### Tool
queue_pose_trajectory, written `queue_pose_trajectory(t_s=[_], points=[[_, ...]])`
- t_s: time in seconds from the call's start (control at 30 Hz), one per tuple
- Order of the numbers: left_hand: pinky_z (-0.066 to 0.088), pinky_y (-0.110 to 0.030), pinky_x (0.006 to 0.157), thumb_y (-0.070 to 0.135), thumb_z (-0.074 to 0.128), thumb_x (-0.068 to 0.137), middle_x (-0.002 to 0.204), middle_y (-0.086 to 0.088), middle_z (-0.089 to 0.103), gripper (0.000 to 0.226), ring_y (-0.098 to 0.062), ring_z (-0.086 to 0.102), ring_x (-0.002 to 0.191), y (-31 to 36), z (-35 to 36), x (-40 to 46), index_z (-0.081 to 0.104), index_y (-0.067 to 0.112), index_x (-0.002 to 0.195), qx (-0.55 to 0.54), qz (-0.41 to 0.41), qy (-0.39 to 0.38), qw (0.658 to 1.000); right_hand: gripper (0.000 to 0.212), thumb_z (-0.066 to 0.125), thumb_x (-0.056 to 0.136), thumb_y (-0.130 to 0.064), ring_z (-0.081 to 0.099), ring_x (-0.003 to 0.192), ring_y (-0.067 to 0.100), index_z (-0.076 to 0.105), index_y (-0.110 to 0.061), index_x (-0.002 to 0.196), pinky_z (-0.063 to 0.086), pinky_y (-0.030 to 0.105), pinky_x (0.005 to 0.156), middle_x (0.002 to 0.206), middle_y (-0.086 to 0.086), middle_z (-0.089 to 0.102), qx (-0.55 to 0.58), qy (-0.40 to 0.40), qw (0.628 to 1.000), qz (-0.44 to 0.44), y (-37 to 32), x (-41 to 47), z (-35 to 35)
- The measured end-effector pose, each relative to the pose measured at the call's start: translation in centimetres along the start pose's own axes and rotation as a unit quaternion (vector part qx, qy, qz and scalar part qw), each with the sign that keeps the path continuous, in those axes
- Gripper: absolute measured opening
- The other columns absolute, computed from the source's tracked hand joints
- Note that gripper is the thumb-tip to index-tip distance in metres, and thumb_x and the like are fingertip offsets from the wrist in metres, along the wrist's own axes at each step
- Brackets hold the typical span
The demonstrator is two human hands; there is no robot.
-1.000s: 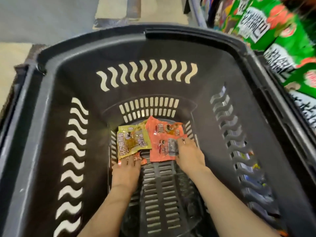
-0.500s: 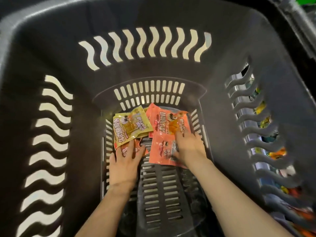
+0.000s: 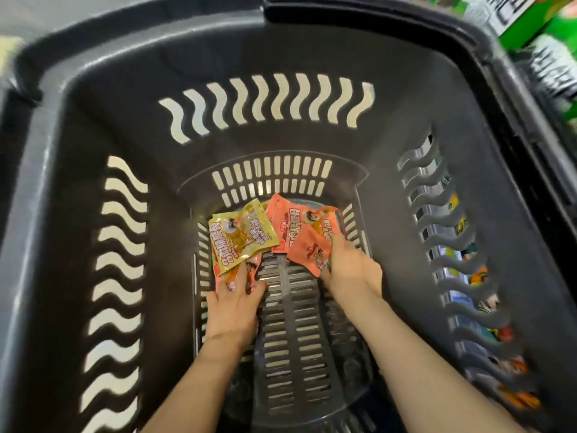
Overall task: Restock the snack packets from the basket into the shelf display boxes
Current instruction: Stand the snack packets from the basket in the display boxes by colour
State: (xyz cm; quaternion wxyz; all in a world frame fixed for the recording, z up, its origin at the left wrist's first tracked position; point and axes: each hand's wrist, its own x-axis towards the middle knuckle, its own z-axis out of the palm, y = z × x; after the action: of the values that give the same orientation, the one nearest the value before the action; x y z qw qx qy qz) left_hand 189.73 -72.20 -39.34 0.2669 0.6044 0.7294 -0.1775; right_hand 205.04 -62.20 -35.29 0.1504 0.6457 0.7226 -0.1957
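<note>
Where basket [image 3: 312, 126] walls rise, shelf boxes [image 3: 530, 23]

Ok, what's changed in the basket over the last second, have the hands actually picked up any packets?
Yes. The right hand, which lay flat on the orange packets, now pinches one and tilts its near edge up. The left hand, earlier flat at the near edge of the pile, now grips a packet lying partly under the yellow packet. The yellow packet has barely shifted, and everything is still at the bottom of the basket.
</note>
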Motion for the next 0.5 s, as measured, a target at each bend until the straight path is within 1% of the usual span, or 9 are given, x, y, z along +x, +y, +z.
queue_pose_trajectory(t_s=[0.07, 0.17, 0.2, 0.27, 0.3, 0.33, 0.37, 0.43, 0.5], points=[[0.031, -0.046, 0.104, 0.028, 0.054, 0.090, 0.156, -0.005, -0.008, 0.057, -0.037, 0.027, 0.133, 0.1, -0.1, -0.8, 0.024, 0.033, 0.139, 0.008, 0.016, -0.027, 0.999, 0.043, 0.058, 0.090, -0.029, 0.060, 0.098, 0.021, 0.038, -0.018, 0.126, 0.048, 0.030, 0.071, 0.117, 0.004, 0.056, 0.026, 0.049, 0.998, 0.010, -0.4, -1.1, -0.1], [0.029, -0.045, 0.106, 0.035, 0.052, 0.091, 0.157, -0.005, -0.005, 0.058, -0.034, 0.033, 0.131, 0.3, 0.0, -2.0, 0.023, 0.034, 0.142, 0.010, 0.028, -0.061, 0.998, 0.050, 0.073, 0.078, -0.033, 0.063, 0.085, 0.017, 0.049, -0.014, 0.119, 0.042, 0.023, 0.058, 0.108, 0.005, 0.060, 0.010, 0.133, 0.991, -0.017, -1.0, -3.0, 1.2], [0.030, -0.045, 0.106, 0.037, 0.049, 0.093, 0.157, -0.005, -0.003, 0.058, -0.033, 0.034, 0.131, 0.4, 0.0, -2.2, 0.022, 0.034, 0.143, 0.009, 0.029, -0.057, 0.998, 0.051, 0.069, 0.080, -0.038, 0.062, 0.087, 0.015, 0.048, -0.015, 0.121, 0.045, 0.022, 0.060, 0.112, 0.004, 0.059, 0.011, 0.112, 0.993, -0.033, -1.3, -3.5, 1.9], [0.034, -0.041, 0.103, 0.037, 0.046, 0.094, 0.156, -0.006, 0.008, 0.058, -0.029, 0.036, 0.131, 0.5, 0.3, -2.5, 0.019, 0.031, 0.145, 0.004, 0.014, -0.025, 1.000, 0.053, 0.052, 0.087, -0.055, 0.058, 0.098, 0.016, 0.043, -0.019, 0.124, 0.051, 0.026, 0.069, 0.121, 0.002, 0.052, 0.028, 0.019, 0.997, -0.066, -1.7, -4.3, 3.2], [0.037, -0.038, 0.100, 0.037, 0.046, 0.095, 0.152, -0.006, 0.017, 0.057, -0.027, 0.038, 0.129, 0.6, 0.5, -2.6, 0.020, 0.027, 0.144, -0.010, -0.011, -0.002, 1.000, 0.054, 0.045, 0.087, -0.062, 0.058, 0.101, 0.018, 0.043, -0.021, 0.121, 0.052, 0.029, 0.072, 0.123, 0.002, 0.051, 0.032, -0.040, 0.996, -0.073, -1.9, -4.5, 3.6], [0.041, -0.035, 0.096, 0.037, 0.044, 0.095, 0.146, -0.006, 0.026, 0.054, -0.024, 0.042, 0.124, 0.7, 0.5, -2.6, 0.022, 0.024, 0.143, -0.038, -0.048, 0.022, 0.998, 0.053, 0.040, 0.087, -0.064, 0.058, 0.102, 0.019, 0.045, -0.022, 0.118, 0.052, 0.032, 0.075, 0.123, 0.002, 0.052, 0.045, -0.068, 0.994, -0.070, -2.0, -4.7, 3.7], [0.045, -0.033, 0.093, 0.037, 0.043, 0.096, 0.140, -0.006, 0.034, 0.050, -0.022, 0.046, 0.119, 0.8, 0.5, -2.5, 0.026, 0.020, 0.140, -0.078, -0.091, 0.036, 0.992, 0.051, 0.038, 0.088, -0.064, 0.057, 0.103, 0.019, 0.046, -0.022, 0.116, 0.052, 0.034, 0.079, 0.121, 0.002, 0.053, 0.059, -0.072, 0.994, -0.061, -2.0, -4.7, 3.8], [0.048, -0.033, 0.089, 0.035, 0.044, 0.096, 0.129, -0.008, 0.042, 0.045, -0.023, 0.049, 0.113, 0.8, 0.6, -2.2, 0.031, 0.015, 0.134, -0.173, -0.168, 0.031, 0.970, 0.046, 0.037, 0.092, -0.058, 0.056, 0.105, 0.018, 0.046, -0.021, 0.118, 0.052, 0.034, 0.083, 0.117, 0.001, 0.054, 0.076, -0.051, 0.995, -0.030, -1.7, -4.4, 4.0], [0.047, -0.037, 0.088, 0.030, 0.045, 0.096, 0.125, -0.011, 0.043, 0.041, -0.027, 0.050, 0.111, 0.8, 0.5, -1.7, 0.034, 0.011, 0.130, -0.259, -0.221, 0.019, 0.940, 0.048, 0.045, 0.091, -0.053, 0.054, 0.109, 0.018, 0.042, -0.020, 0.125, 0.052, 0.035, 0.086, 0.121, 0.002, 0.053, 0.101, -0.062, 0.993, -0.003, -1.1, -4.0, 4.8]])
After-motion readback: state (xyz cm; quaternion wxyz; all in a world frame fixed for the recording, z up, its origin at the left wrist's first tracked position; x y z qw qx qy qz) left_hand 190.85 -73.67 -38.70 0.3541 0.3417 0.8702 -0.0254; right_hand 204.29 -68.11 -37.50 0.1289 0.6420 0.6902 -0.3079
